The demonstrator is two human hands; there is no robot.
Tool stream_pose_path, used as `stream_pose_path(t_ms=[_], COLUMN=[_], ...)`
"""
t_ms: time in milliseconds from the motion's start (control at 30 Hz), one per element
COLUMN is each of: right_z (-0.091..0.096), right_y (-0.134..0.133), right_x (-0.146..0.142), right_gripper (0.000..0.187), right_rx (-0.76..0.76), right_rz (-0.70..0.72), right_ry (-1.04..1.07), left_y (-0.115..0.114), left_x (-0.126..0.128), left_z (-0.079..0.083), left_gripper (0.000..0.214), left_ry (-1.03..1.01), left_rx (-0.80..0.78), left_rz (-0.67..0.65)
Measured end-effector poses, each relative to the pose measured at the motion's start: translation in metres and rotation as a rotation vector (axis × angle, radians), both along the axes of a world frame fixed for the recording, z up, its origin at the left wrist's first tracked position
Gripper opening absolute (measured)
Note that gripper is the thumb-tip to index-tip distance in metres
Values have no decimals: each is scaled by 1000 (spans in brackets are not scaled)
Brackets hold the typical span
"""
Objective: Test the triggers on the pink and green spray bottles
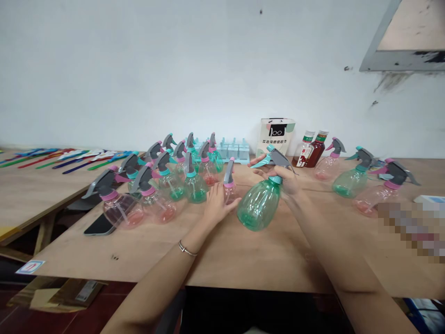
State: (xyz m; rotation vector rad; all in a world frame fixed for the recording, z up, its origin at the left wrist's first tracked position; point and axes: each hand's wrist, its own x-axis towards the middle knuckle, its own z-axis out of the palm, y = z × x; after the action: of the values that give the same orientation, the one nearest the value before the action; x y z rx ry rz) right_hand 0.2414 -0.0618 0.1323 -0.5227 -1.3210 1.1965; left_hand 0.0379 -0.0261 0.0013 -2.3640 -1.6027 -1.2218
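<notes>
My right hand [290, 178] grips a green spray bottle [259, 204] by its neck. That bottle is tilted in the air, with its grey and teal trigger head up and a little green tint at its base. My left hand [219, 202] is closed around a pink spray bottle [229, 184] on the table, its fingers on the left side and the thumb across the front. The hand hides much of that bottle's body. Left of it, several pink and green spray bottles [196, 189] stand close together in a group.
At right stand a green spray bottle [351, 181] and two pink ones. Behind are a printed box [274, 132], two sauce bottles [314, 150] and a light-blue mould [234, 150]. A phone [99, 226] lies front left. Coloured strips [74, 157] cover the neighbouring table.
</notes>
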Motion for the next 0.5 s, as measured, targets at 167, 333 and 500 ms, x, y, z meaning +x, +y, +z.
stream_pose_path(t_ms=[167, 333, 500], right_z=[-1, -4, -8], right_y=[5, 11, 21], right_x=[5, 8, 10], right_gripper=[13, 26, 26], right_rx=[-21, -80, -84], right_rz=[-31, -36, -111], right_ry=[37, -34, -22], left_y=[0, -3, -4], left_x=[0, 0, 0], left_z=[0, 4, 5], left_gripper=[53, 50, 46], left_ry=[2, 15, 18], left_rx=[28, -12, -5], left_rz=[3, 3, -5])
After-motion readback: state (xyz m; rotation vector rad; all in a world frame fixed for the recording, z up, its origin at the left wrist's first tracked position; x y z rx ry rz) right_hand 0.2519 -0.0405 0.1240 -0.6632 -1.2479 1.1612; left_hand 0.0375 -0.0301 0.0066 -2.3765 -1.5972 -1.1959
